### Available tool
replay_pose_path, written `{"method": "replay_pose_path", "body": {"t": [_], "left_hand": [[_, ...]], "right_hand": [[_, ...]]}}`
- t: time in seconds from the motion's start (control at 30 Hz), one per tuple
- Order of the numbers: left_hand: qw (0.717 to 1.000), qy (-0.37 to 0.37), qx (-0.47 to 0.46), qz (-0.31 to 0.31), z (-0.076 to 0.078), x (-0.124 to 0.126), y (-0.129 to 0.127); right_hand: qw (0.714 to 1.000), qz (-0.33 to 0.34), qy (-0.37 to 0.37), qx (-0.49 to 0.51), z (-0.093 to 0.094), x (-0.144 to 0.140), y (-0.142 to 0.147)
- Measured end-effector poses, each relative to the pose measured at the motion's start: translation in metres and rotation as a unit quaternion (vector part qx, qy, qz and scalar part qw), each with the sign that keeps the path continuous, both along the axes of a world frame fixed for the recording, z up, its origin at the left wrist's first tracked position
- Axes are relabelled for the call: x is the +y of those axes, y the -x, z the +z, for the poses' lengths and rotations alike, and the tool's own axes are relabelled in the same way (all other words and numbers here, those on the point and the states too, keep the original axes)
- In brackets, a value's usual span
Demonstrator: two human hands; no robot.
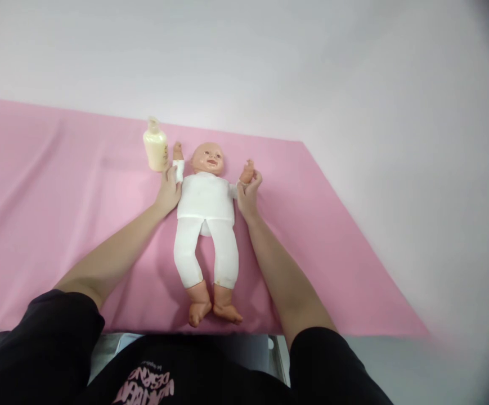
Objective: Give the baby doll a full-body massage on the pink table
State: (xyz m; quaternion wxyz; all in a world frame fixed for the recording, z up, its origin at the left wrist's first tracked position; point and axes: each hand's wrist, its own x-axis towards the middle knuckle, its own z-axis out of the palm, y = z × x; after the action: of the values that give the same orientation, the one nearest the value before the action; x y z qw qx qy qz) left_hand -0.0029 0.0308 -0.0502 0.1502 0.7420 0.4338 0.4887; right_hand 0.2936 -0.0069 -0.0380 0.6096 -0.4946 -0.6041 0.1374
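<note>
Pink sheet spread flat over the desk, baby doll laid face-up between both hands, already dressed in white top and leggings, feet bare. Left hand closed round doll's sleeved forearm, right hand pinching the other wrist, both doll arms raised. Cream bottle upright just beyond left hand, capped, not touched.

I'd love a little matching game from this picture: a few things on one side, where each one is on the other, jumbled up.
Things:
1. bottle
2. left hand
3. right hand
4. doll

Places:
A. on its back on the pink cloth
B. at the doll's arm nearest the bottle
C. upright, beside the doll's head
D. at the doll's arm away from the bottle

Pairs: 1-C, 2-B, 3-D, 4-A
</note>
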Motion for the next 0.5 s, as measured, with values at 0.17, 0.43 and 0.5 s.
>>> {"method": "replay_pose_path", "body": {"t": [0.17, 0.43, 0.5], "left_hand": [[0.999, 0.036, 0.015, 0.015, 0.002, -0.001, 0.004], [0.991, 0.101, 0.071, 0.059, 0.012, -0.003, 0.006], [0.991, 0.099, 0.065, 0.06, 0.009, 0.0, 0.008]], "right_hand": [[0.999, -0.029, 0.034, 0.005, -0.001, 0.0, -0.005], [0.996, -0.055, 0.074, -0.002, -0.005, 0.003, -0.012], [0.996, -0.046, 0.073, -0.004, -0.005, 0.004, -0.012]]}}
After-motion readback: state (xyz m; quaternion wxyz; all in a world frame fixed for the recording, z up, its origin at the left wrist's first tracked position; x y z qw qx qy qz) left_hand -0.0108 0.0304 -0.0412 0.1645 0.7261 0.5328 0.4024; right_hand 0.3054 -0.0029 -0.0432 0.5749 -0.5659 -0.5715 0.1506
